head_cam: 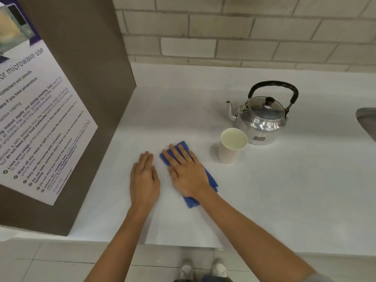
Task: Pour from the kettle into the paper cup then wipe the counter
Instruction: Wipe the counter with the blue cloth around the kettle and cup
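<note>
A shiny metal kettle (262,119) with a black handle stands upright on the white counter (274,190), spout pointing left. Just in front of it, touching or nearly so, stands a white paper cup (231,146) with liquid inside. My right hand (187,169) lies flat, palm down, pressing on a folded blue cloth (211,180) left of the cup. My left hand (144,176) rests flat on the bare counter beside it, fingers together, holding nothing.
A brown side panel (91,78) with a microwave-use poster (36,110) walls off the left. A brick wall (244,31) runs along the back. A sink rim (366,119) shows at the right edge. The counter's front edge is near my shoes (203,267).
</note>
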Tool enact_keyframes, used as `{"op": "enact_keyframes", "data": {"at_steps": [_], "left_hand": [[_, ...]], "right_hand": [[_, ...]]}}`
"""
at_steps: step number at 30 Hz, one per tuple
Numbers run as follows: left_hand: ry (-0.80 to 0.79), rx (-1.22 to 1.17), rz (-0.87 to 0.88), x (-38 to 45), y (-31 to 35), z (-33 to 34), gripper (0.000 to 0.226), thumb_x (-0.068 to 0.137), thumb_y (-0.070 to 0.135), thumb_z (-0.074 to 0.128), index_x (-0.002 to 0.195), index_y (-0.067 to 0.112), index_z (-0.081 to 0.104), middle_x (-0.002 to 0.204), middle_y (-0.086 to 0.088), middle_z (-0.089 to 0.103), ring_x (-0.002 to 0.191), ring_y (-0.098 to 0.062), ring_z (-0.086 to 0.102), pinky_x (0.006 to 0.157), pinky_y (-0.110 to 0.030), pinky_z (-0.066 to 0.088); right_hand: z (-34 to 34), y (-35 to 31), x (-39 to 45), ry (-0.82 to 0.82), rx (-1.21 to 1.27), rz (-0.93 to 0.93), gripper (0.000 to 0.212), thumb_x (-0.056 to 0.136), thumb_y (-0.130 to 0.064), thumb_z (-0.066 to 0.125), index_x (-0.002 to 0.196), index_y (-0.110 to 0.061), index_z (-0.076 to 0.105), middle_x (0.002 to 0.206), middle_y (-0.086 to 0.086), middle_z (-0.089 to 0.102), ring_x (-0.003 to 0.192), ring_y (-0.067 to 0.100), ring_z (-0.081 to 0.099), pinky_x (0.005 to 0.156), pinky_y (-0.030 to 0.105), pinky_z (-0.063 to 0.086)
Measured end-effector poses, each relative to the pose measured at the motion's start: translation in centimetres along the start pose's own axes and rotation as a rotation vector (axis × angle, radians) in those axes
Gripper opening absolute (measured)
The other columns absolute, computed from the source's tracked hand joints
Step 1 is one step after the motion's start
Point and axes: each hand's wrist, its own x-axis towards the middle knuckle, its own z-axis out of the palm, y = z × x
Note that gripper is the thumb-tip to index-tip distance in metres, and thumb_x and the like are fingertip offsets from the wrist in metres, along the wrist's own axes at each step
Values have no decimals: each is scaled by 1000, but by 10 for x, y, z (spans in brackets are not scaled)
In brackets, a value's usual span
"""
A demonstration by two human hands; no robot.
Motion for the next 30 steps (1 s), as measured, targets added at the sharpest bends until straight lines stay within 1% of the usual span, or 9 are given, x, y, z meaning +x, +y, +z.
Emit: {"op": "enact_keyframes", "data": {"at_steps": [3, 6, 8, 13, 16, 19, 22, 25, 30], "left_hand": [[6, 34, 6, 0, -1, 1, 44, 99, 1, 37, 143, 2, 43, 153, -12, 39, 145, -24, 31, 122, -39, 19], [6, 68, 14, 0, 1, 3, 44, 99, 2, 37, 143, 4, 43, 154, -12, 38, 146, -24, 29, 122, -41, 18], [-6, 59, 9, 0, 3, 4, 45, 99, 2, 36, 144, 4, 42, 154, -11, 37, 147, -24, 27, 123, -40, 15], [-16, -14, -3, 3, 4, 6, 51, 94, -10, 33, 144, 2, 41, 155, -13, 34, 148, -23, 23, 124, -41, 8], [-10, -41, -12, 4, 9, 9, 51, 94, -10, 33, 143, 1, 42, 155, -12, 35, 149, -22, 22, 124, -38, 5], [-24, -69, -5, 4, 18, 14, 49, 96, -8, 32, 143, 0, 42, 156, -12, 34, 149, -22, 21, 124, -37, 4], [-60, -87, 23, 3, 33, 22, 48, 97, -7, 32, 143, 0, 40, 156, -13, 33, 149, -23, 21, 124, -37, 4], [-85, -91, 44, 4, 47, 31, 48, 97, -5, 33, 144, 1, 40, 157, -12, 32, 149, -22, 20, 124, -37, 4], [-107, -82, 80, 0, 68, 43, 47, 98, -2, 35, 144, 3, 41, 157, -8, 33, 149, -19, 20, 124, -36, 3]], "right_hand": [[-4, 15, -34, -5, 36, -42, 54, 103, -37, 19, 156, -32, 12, 165, -7, 8, 152, 12, 1, 122, 30, -3], [-13, 17, -15, -7, 25, 103, 53, 105, -33, 21, 157, -29, 9, 166, -5, 4, 153, 14, -1, 124, 35, 3], [-17, 6, -2, -6, 6, 143, 54, 105, -32, 20, 157, -27, 6, 166, -4, 2, 153, 17, -4, 124, 37, 2], [-12, 8, -62, -19, 61, -26, 53, 105, -35, 20, 157, -30, 10, 165, -9, 5, 152, 10, -4, 121, 28, -5], [-20, 35, -82, 3, 55, 54, 52, 105, -35, 20, 156, -32, 10, 165, -12, 5, 151, 7, -4, 123, 28, 0], [-23, 32, -73, 14, 17, 161, 53, 106, -32, 21, 157, -30, 8, 165, -8, 4, 152, 11, -3, 123, 32, 3], [-23, 23, -73, -8, 40, 93, 52, 106, -31, 23, 157, -28, 10, 165, -8, 5, 152, 12, -2, 124, 33, 2], [-31, 41, -102, -14, 56, 56, 51, 106, -32, 24, 156, -31, 14, 164, -12, 7, 152, 8, -2, 122, 26, -2], [-43, 83, -152, 27, 75, 160, 50, 106, -34, 23, 155, -37, 13, 163, -19, 4, 150, 1, -4, 122, 25, 2]]}}
